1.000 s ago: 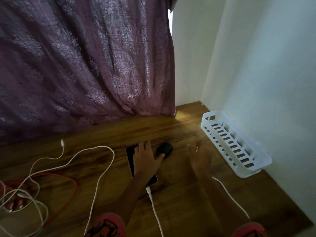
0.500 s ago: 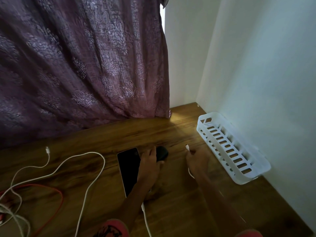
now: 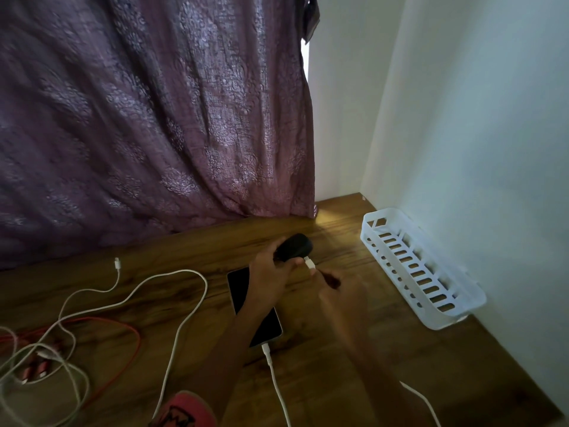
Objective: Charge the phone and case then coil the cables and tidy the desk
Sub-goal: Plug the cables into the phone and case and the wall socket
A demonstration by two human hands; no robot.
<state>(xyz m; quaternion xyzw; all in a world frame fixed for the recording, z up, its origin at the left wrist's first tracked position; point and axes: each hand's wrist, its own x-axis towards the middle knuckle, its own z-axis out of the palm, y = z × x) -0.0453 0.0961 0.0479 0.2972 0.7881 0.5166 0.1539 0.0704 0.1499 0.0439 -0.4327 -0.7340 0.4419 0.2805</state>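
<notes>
We see a purple patterned curtain (image 3: 154,118) hanging across the back, ending beside a pale wall (image 3: 492,118). A white slotted plastic basket (image 3: 446,320) lies along that wall's foot.

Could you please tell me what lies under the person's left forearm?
The dark phone lies flat on the desk beneath it, a white cable plugged into its near end. The forearm covers part of its screen.

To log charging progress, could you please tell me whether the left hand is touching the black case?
Touching. The head view shows the left hand gripping the black case, fingers curled round it, with no gap.
</notes>
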